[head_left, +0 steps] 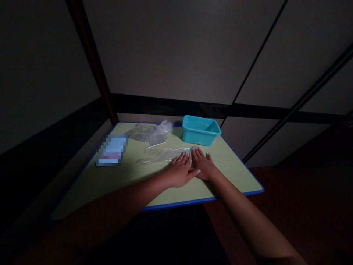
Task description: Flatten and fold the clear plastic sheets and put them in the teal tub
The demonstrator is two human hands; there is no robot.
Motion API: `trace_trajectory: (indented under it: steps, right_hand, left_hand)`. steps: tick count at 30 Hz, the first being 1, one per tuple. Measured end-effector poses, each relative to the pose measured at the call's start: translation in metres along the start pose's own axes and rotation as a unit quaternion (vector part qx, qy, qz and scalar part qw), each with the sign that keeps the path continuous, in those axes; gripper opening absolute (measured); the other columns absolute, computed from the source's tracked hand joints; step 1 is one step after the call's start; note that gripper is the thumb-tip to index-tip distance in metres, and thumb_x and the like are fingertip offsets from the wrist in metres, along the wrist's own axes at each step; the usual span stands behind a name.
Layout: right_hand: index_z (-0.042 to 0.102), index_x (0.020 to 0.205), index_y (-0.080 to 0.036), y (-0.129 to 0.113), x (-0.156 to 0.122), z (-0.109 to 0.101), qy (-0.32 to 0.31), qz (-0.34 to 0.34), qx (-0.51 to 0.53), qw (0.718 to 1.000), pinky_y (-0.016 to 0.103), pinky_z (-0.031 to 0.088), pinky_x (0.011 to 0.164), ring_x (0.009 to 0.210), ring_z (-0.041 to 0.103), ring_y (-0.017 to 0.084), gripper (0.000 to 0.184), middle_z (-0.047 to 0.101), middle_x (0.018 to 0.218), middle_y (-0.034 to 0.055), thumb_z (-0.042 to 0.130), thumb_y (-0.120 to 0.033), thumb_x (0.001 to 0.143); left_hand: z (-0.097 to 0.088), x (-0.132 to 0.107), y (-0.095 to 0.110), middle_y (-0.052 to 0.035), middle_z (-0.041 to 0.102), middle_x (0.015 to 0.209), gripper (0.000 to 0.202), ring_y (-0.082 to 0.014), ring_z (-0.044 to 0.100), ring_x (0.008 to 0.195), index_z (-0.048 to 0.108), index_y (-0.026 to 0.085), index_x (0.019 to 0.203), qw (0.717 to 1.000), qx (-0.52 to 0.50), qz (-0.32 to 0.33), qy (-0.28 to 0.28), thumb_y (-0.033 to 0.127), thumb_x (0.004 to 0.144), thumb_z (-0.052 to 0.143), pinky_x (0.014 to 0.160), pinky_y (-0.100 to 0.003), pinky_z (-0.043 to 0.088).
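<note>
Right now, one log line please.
left hand: flat, touching clear plastic glove | right hand: flat on green table | teal plastic tub: behind

The left forearm (129, 197) and right forearm (244, 215) are bare along all that shows, with nothing worn on them. The left grip (180, 171) and right grip (204, 166) are bare as well, with slim fingers. The fingernails are longish and painted pale. The left thumbnail (198, 171) looks bluish-white. Dim light hides finer detail.
</note>
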State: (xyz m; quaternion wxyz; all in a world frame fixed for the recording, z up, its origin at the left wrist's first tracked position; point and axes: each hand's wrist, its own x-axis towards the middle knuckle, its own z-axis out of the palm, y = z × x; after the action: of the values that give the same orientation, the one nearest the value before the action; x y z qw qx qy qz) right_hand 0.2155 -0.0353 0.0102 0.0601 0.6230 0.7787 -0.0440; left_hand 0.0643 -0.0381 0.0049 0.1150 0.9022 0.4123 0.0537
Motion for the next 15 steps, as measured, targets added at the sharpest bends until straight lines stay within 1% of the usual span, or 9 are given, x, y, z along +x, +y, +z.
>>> trace_trajectory:
  steps: [6,11,15]
  right_hand:
    - [0.003,0.146,-0.003,0.0010,0.0010,0.0017,-0.003,0.004,-0.004,1.000,0.059,0.014,0.105,0.140,0.001,0.029,0.086,0.000,0.152,0.0167,0.044,-0.042,0.080]
    - [0.003,0.145,-0.002,-0.0006,0.0003,0.0000,-0.008,0.007,-0.007,1.000,0.059,0.013,0.106,0.140,0.000,0.027,0.086,-0.002,0.152,0.0151,0.041,-0.043,0.081]
    - [0.002,0.145,-0.003,-0.0011,0.0000,-0.0013,-0.016,0.012,-0.004,1.000,0.058,0.012,0.106,0.140,-0.001,0.027,0.086,-0.003,0.152,0.0146,0.041,-0.043,0.081]
  left_hand:
    - [-0.0003,-0.0019,0.0012,-0.0207,0.016,0.149,0.084,-0.0277,0.011,0.139,0.018,0.002,0.144,1.000,0.000,-0.011,-0.001,0.064,0.089,0.008,0.111,-0.041,0.014]
    - [-0.0005,-0.0036,0.0020,-0.0195,0.018,0.149,0.083,-0.0279,0.011,0.139,0.019,0.005,0.144,1.000,0.002,-0.024,0.001,0.065,0.088,0.009,0.111,-0.042,0.014]
    - [-0.0013,-0.0044,0.0031,-0.0201,0.019,0.149,0.082,-0.0303,0.010,0.139,0.020,0.006,0.144,0.999,0.003,-0.035,0.003,0.065,0.088,0.010,0.110,-0.043,0.014]
